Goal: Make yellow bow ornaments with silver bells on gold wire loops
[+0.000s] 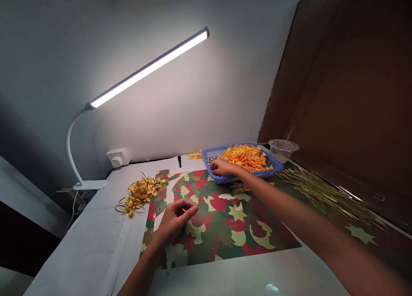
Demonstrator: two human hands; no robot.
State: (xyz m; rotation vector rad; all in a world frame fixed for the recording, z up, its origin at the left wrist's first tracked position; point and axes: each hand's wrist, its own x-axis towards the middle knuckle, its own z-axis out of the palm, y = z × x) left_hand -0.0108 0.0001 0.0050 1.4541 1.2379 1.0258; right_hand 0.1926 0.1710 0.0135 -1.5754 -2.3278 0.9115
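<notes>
Over the patterned sheet point(222, 240), my left hand point(176, 218) is closed in a pinch, with a tiny yellow bit showing between thumb and finger; its kind is too small to make out. My right hand point(222, 167) reaches into the left end of a blue plastic basket point(222, 181), its fingers curled together beside small silvery pieces point(211, 159). What those fingers hold, if anything, is hidden. A heap of orange-yellow petal-like pieces point(246, 155) fills much of the basket.
Left of the sheet lies a pile of finished-looking yellow flowers on wires point(143, 193). Thin green-gold stems point(328, 195) lie at right, near a lidded clear tub point(283, 148) and a cardboard panel point(341, 94). A lit lamp point(149, 68) hangs above the table.
</notes>
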